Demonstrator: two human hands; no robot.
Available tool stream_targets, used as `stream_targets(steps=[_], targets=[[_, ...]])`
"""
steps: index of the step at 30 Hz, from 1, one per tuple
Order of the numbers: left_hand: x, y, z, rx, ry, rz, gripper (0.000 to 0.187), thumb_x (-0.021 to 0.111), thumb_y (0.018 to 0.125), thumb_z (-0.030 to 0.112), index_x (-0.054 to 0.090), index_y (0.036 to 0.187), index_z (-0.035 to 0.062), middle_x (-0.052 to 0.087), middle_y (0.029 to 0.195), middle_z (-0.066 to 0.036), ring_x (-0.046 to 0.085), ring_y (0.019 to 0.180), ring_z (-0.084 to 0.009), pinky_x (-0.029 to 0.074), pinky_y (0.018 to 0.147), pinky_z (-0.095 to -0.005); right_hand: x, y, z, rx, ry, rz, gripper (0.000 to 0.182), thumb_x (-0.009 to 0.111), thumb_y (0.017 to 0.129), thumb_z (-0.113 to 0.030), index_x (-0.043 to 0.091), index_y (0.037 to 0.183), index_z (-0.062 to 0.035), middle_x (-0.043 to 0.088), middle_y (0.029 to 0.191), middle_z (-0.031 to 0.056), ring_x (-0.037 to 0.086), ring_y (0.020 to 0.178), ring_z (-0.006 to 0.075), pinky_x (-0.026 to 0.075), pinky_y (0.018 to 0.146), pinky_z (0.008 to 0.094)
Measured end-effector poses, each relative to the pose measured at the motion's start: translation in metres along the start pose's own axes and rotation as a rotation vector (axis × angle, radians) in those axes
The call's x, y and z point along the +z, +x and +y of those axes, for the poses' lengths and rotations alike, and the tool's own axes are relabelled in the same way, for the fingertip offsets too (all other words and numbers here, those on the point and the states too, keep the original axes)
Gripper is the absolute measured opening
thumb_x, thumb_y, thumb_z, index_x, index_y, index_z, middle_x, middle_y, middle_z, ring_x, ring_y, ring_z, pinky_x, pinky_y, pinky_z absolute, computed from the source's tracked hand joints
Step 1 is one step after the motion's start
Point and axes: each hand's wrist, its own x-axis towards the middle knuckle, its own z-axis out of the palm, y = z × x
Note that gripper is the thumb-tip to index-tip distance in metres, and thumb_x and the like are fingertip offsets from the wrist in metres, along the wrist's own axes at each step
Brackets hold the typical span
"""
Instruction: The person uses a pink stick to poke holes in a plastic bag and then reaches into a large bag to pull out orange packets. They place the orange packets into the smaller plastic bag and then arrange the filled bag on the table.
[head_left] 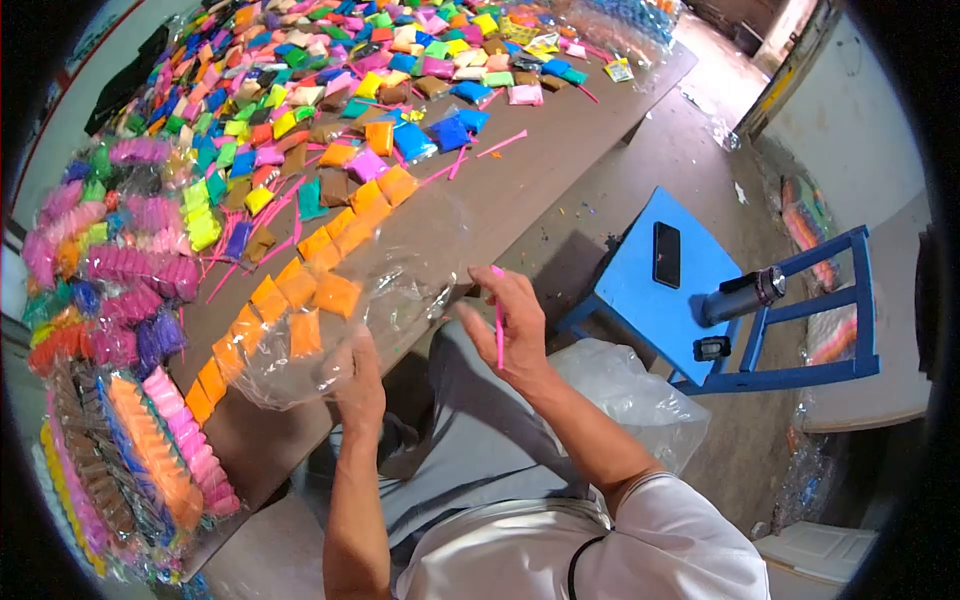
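Note:
My left hand (357, 385) is at the table's front edge, at the lower end of a clear plastic bag (400, 275); what its fingers grip is hard to make out. Closed round a thin pink stick (499, 325), my right hand (512, 325) is held off the bag's right side, beyond the table edge. Orange packets (297, 283) lie in a slanting double row behind and left of the bag. Two more orange packets (337, 295) show at the bag, inside or under its film.
Many coloured packets (300, 95) cover the far table (560, 150). Bagged stacks (150, 450) line the left. A blue chair (650, 290) at right bears a phone (667, 254), a flask (740, 295) and a small black object (712, 348). A plastic bag (640, 400) is beside my lap.

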Motion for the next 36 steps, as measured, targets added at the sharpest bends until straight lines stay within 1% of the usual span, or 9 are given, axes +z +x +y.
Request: stream_targets(steps=[3, 7, 12, 14, 21, 25, 28, 35, 36], targets=[[-0.002, 0.002, -0.006, -0.087, -0.139, 0.003, 0.042, 0.052, 0.1, 0.036, 0.048, 0.071, 0.0059, 0.044, 0.065, 0.002, 0.04, 0.059, -0.0103, 0.033, 0.053, -0.0279, 0.007, 0.004, 0.005, -0.008, 0.016, -0.075, 0.052, 0.076, 0.077, -0.012, 0.057, 0.125, -0.0025, 0.063, 0.113, 0.0152, 0.06, 0.098, 0.0281, 0.049, 0.083, 0.035], [-0.005, 0.001, 0.0, -0.216, -0.303, 0.027, 0.034, 0.06, 0.096, 0.037, 0.047, 0.076, 0.0116, 0.043, 0.066, 0.005, 0.039, 0.056, -0.0054, 0.03, 0.048, -0.0207, 0.012, 0.011, 0.007, -0.035, 0.051, -0.09, 0.06, 0.072, 0.071, -0.004, 0.052, 0.128, 0.002, 0.059, 0.123, 0.0199, 0.056, 0.112, 0.038, 0.045, 0.097, 0.0419], [-0.008, 0.0, 0.008, -0.172, -0.205, -0.032, 0.047, 0.047, 0.102, 0.037, 0.043, 0.065, 0.0086, 0.042, 0.061, 0.002, 0.04, 0.058, -0.0094, 0.033, 0.053, -0.028, 0.015, 0.013, 0.002, -0.184, 0.046, -0.089, 0.067, 0.072, 0.069, -0.001, 0.049, 0.132, -0.0004, 0.055, 0.132, 0.0204, 0.054, 0.117, 0.0387, 0.044, 0.101, 0.0431], [-0.008, 0.001, 0.01, -0.151, -0.225, -0.036, 0.046, 0.046, 0.102, 0.036, 0.043, 0.065, 0.0087, 0.041, 0.06, 0.002, 0.04, 0.058, -0.0094, 0.033, 0.052, -0.0275, 0.015, 0.016, 0.002, -0.211, 0.063, -0.087, 0.059, 0.073, 0.071, -0.002, 0.054, 0.127, -0.0044, 0.06, 0.126, 0.017, 0.058, 0.112, 0.0345, 0.05, 0.09, 0.0415], [-0.019, -0.002, 0.029, -0.227, -0.171, -0.138, 0.047, 0.048, 0.102, 0.036, 0.047, 0.063, 0.0087, 0.042, 0.058, 0.004, 0.039, 0.052, -0.0072, 0.031, 0.046, -0.0257, -0.004, 0.055, -0.005, -0.394, -0.044, -0.313, 0.032, 0.075, 0.073, -0.005, 0.063, 0.103, -0.0045, 0.068, 0.096, 0.0103, 0.064, 0.096, 0.0323, 0.051, 0.084, 0.0406], [-0.022, -0.009, 0.029, -0.185, -0.211, -0.137, 0.051, 0.047, 0.102, 0.04, 0.051, 0.064, 0.0058, 0.046, 0.057, 0.001, 0.043, 0.053, -0.0077, 0.033, 0.048, -0.0258, -0.015, 0.079, -0.013, -0.017, 0.069, -0.607, 0.012, 0.07, 0.079, -0.007, 0.063, 0.088, -0.0035, 0.065, 0.086, 0.0095, 0.063, 0.083, 0.0221, 0.05, 0.077, 0.0333], [-0.039, -0.018, 0.026, -0.148, -0.141, -0.17, 0.053, 0.042, 0.103, 0.045, 0.052, 0.069, 0.0058, 0.046, 0.058, 0.0, 0.044, 0.054, -0.0088, 0.033, 0.05, -0.024, -0.015, 0.098, -0.008, 0.203, 0.251, -0.719, 0.012, 0.071, 0.083, -0.01, 0.059, 0.082, -0.0048, 0.058, 0.075, -0.0034, 0.053, 0.073, 0.005, 0.045, 0.065, 0.0244], [-0.071, -0.025, 0.041, 0.055, 0.076, 0.011, 0.047, 0.047, 0.101, 0.033, 0.056, 0.07, -0.0007, 0.051, 0.06, -0.005, 0.048, 0.059, -0.014, 0.04, 0.056, -0.0316, -0.01, 0.132, 0.011, 0.262, 0.423, -0.896, 0.015, 0.072, 0.082, -0.015, 0.063, 0.091, -0.0068, 0.061, 0.078, -0.0034, 0.055, 0.073, 0.0052, 0.043, 0.064, 0.0223], [-0.074, -0.022, 0.043, 0.069, 0.104, 0.027, 0.039, 0.049, 0.099, 0.027, 0.057, 0.075, -0.0031, 0.057, 0.069, -0.011, 0.055, 0.065, -0.0226, 0.044, 0.063, -0.0364, -0.01, 0.134, 0.012, 0.271, 0.421, -0.928, 0.016, 0.07, 0.083, -0.016, 0.065, 0.094, -0.0067, 0.063, 0.08, -0.0029, 0.057, 0.075, 0.0051, 0.043, 0.064, 0.0221]])
